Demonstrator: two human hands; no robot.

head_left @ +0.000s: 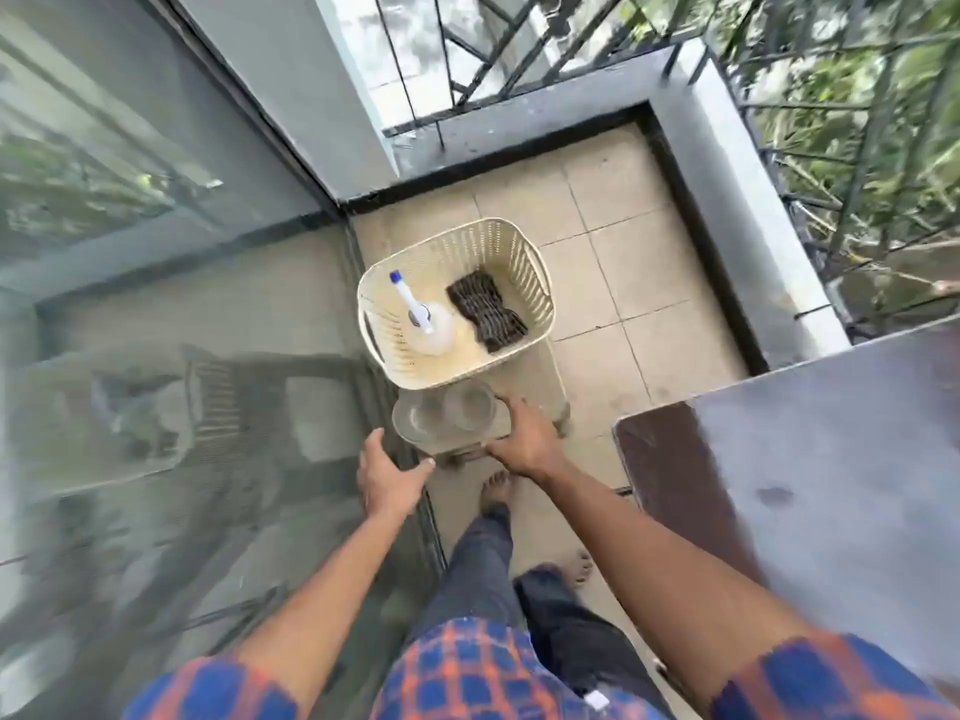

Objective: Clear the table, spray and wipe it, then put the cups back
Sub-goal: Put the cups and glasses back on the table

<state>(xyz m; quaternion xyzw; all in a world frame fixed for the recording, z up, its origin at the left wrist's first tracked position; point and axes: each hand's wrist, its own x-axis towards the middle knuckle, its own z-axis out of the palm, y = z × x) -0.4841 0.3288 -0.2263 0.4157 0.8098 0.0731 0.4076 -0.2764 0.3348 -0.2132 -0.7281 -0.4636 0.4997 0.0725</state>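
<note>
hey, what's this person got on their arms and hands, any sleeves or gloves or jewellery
Both arms are bare from above the elbow down. Short sleeves of a checked shirt in blue and orange end at the upper arms. The left hand and right hand are ungloved, and no watch, ring or bracelet is visible on either, though the picture is somewhat blurred.

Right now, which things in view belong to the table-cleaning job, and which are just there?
Job:
- two clear cups, right hand at them
- spray bottle in the basket
- dark cloth in the basket
- table
- left hand, open beside the cups

Just there:
- basket
- stand under it
- railing
- glass door
</note>
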